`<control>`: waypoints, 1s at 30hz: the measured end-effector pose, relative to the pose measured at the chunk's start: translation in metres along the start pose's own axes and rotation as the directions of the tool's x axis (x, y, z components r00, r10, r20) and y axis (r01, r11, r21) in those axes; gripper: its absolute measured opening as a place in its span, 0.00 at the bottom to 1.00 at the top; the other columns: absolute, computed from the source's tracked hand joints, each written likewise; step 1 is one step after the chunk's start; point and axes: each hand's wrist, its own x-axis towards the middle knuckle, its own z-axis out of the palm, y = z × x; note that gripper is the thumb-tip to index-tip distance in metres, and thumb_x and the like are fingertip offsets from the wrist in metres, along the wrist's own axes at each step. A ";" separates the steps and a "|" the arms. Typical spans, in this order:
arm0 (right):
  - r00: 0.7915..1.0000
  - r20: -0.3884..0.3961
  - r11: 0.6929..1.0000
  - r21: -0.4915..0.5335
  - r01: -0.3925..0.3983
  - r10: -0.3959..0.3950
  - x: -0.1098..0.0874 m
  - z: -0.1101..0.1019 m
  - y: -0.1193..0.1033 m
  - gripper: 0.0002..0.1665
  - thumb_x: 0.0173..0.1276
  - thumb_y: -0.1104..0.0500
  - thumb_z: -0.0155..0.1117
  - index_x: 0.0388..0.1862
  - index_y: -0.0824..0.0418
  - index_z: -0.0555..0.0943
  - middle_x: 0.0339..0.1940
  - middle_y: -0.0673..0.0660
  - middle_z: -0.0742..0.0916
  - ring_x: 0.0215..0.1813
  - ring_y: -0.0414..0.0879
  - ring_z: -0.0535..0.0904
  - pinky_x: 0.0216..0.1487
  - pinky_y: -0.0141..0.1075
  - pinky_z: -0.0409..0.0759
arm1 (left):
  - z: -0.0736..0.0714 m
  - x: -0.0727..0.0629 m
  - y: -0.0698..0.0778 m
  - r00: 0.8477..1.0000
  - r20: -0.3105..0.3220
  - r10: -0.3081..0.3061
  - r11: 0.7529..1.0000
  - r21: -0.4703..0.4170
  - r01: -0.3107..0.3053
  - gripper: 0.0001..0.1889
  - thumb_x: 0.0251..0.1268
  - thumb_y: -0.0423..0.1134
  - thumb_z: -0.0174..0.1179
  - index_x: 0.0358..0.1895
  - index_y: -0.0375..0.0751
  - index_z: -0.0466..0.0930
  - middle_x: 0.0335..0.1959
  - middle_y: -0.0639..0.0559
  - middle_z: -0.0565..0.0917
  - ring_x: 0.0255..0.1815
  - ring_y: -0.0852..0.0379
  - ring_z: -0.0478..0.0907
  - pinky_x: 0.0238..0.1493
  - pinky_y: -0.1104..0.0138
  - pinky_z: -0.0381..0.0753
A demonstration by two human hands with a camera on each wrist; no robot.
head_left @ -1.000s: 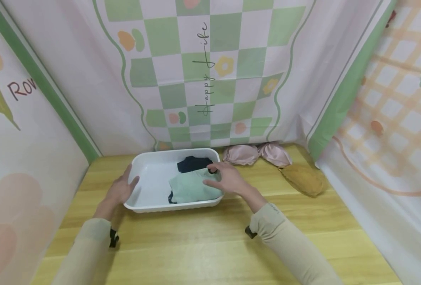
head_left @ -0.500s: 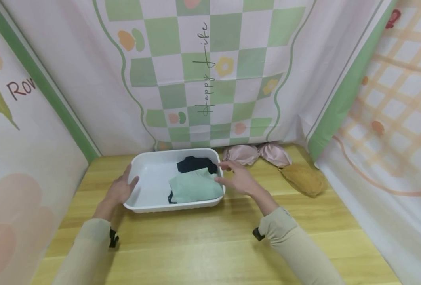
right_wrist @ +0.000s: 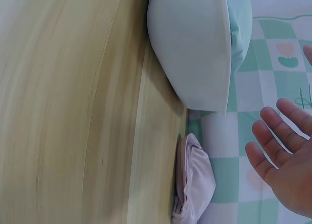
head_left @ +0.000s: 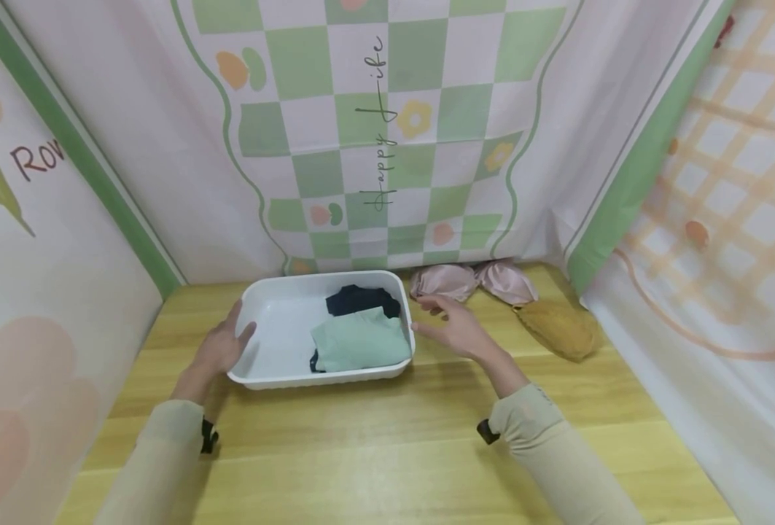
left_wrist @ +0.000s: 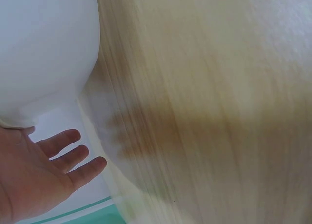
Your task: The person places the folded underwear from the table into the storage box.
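A white plastic basin stands on the wooden table, its left side at my left hand. That hand touches the basin's left rim, thumb over the inside; in the left wrist view its other fingers spread loosely outside the wall. Inside the basin's right half lie a folded mint-green garment and, behind it, a dark navy garment. A dark edge pokes out from beneath the green one. My right hand hovers just beyond the basin's right rim, holding nothing, its fingers relaxed and apart in the right wrist view.
Behind my right hand, a pink satin bra lies against the back curtain. Right of it is a mustard-yellow cloth item. Printed curtains also hang on both sides of the wooden table.
My right hand has drawn back from over the green garment, moving right past the basin's rim with nothing in it. The left hand and basin stay put.
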 end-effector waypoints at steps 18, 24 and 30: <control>1.000 -0.024 1.000 -0.010 -0.009 0.009 -0.011 -0.025 0.017 0.35 0.69 0.40 0.64 0.70 0.54 0.72 0.64 0.60 0.81 0.61 0.57 0.78 0.62 0.56 0.78 | 0.000 -0.001 -0.001 0.999 -0.025 0.043 0.999 0.012 -0.042 0.40 0.80 0.59 0.34 0.81 0.43 0.26 0.76 0.22 0.52 0.72 0.22 0.58 0.72 0.35 0.61; 0.999 -0.038 1.000 -0.013 -0.016 0.015 -0.013 -0.031 0.022 0.35 0.69 0.42 0.65 0.70 0.55 0.72 0.64 0.60 0.82 0.60 0.57 0.79 0.61 0.56 0.79 | 0.000 0.000 -0.001 0.999 -0.025 0.042 0.999 0.016 -0.042 0.40 0.80 0.58 0.35 0.81 0.43 0.26 0.76 0.22 0.52 0.72 0.22 0.59 0.72 0.35 0.62; 0.998 -0.053 0.999 -0.020 -0.033 0.032 -0.017 -0.038 0.027 0.37 0.69 0.40 0.64 0.70 0.59 0.72 0.64 0.63 0.81 0.59 0.58 0.79 0.61 0.57 0.79 | -0.001 -0.001 0.000 0.999 -0.016 0.027 1.000 0.013 -0.027 0.41 0.80 0.59 0.35 0.81 0.43 0.25 0.76 0.22 0.53 0.72 0.21 0.59 0.72 0.35 0.62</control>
